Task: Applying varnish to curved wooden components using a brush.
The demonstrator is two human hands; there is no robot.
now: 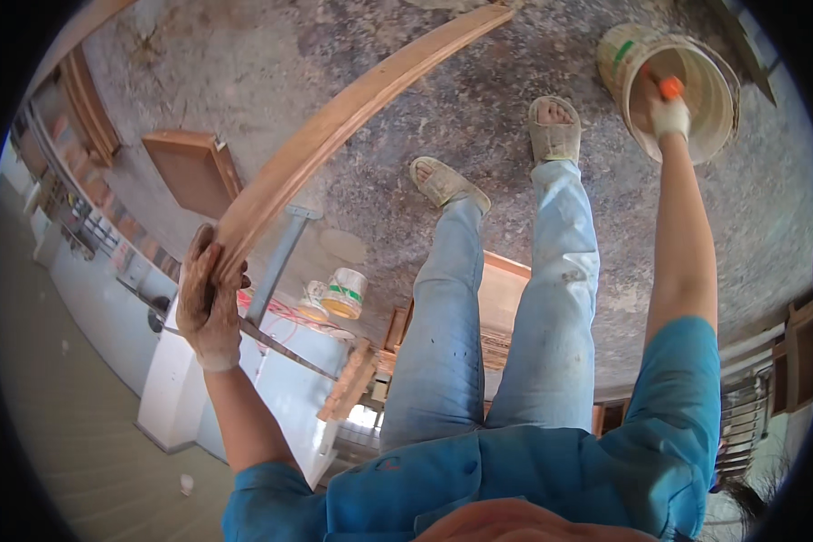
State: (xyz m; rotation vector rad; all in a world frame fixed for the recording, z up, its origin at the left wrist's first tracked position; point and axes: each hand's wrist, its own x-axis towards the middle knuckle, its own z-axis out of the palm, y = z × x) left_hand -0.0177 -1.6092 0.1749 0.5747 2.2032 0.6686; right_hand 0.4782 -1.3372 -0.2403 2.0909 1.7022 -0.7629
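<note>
A long wooden moulding (343, 122) slants across the view from lower left to the top. Its near end is in my left hand (206, 303), closed around it in a light glove stained dark brown. My right hand (670, 116), in a whitish glove, reaches into the mouth of a pale plastic bucket (625, 56) at the far right. The fingers are closed round a tool with a bright orange end (670, 87); its other end is hidden inside the bucket, so its kind is unclear.
Near the moulding lies a brown wooden panel (190, 172). A grey metal support (278, 262) rises below the moulding. Small white buckets (344, 291) stand on the stained floor (361, 54). Behind my legs are stacked wooden pieces (495, 348), and a metal rack (745, 415) is at right.
</note>
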